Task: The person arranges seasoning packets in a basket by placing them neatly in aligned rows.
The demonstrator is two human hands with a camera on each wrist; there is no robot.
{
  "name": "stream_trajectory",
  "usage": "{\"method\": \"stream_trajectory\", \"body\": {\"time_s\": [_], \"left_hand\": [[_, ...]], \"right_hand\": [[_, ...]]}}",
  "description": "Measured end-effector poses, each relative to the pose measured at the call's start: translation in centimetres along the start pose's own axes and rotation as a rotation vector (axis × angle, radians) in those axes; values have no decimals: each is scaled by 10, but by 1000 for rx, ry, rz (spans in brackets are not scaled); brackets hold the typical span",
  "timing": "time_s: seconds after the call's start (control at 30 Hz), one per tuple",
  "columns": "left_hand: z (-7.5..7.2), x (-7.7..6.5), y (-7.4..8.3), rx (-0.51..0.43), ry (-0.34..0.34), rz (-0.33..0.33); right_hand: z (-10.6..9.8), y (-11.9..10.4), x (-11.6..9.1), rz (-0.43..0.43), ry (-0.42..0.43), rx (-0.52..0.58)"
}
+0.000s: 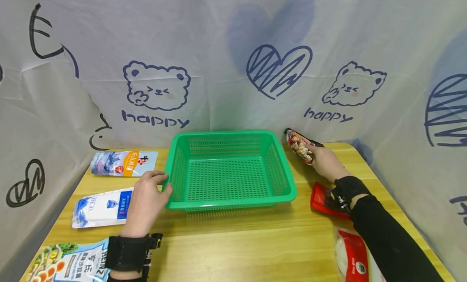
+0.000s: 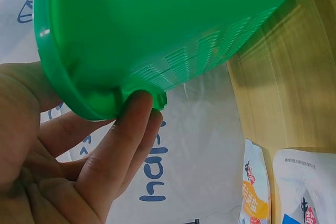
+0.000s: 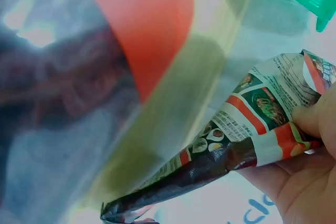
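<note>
A green plastic basket (image 1: 226, 176) stands on the wooden table, nothing inside it. At its left rim my left hand (image 1: 149, 199) grips the edge; in the left wrist view the fingers (image 2: 113, 153) of that hand bend round the rim's corner. On the basket's right, my right hand (image 1: 327, 162) pinches a food pouch (image 1: 300, 146) with a picture of food on its front. The right wrist view shows the pouch's printed back (image 3: 252, 114) and dark lower edge, held between thumb and fingers, tilted. Whether the pouch touches the table cannot be told.
Left of the basket lie an orange-and-blue pouch (image 1: 124, 163), a white-and-blue pouch (image 1: 98, 209) and a Heinz pouch (image 1: 73, 261). Under the right forearm are a red packet (image 1: 321, 199) and a red-and-white bag (image 1: 352, 253). A patterned white cloth (image 1: 219, 91) hangs behind.
</note>
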State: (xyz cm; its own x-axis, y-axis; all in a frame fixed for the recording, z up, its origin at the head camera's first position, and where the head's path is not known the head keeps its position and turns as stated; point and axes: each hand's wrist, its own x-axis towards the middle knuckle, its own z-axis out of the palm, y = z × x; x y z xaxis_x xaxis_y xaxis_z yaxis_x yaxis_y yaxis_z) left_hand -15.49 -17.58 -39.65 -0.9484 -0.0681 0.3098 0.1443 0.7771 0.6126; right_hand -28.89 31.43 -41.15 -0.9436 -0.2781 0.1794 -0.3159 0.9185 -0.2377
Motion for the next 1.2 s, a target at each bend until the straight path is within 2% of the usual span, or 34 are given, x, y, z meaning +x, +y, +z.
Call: {"method": "stream_trajectory", "body": {"time_s": [0.2,0.47,0.73,0.97,1.2], "left_hand": [[0,1,0,1,-7,3],[-1,0,1,9,-10,9],[-2,0,2,8,-6,15],[-2,0,1,5,-27,5],[-1,0,1,10,-8,19]], "right_hand": [[-14,-6,-12,-56,148,29],[-34,-27,-27,-110,318,27],[-55,-77,-44,-138,462,37],[-50,-112,-54,-282,604,38],[-43,-149,-64,-329,657,64]]}}
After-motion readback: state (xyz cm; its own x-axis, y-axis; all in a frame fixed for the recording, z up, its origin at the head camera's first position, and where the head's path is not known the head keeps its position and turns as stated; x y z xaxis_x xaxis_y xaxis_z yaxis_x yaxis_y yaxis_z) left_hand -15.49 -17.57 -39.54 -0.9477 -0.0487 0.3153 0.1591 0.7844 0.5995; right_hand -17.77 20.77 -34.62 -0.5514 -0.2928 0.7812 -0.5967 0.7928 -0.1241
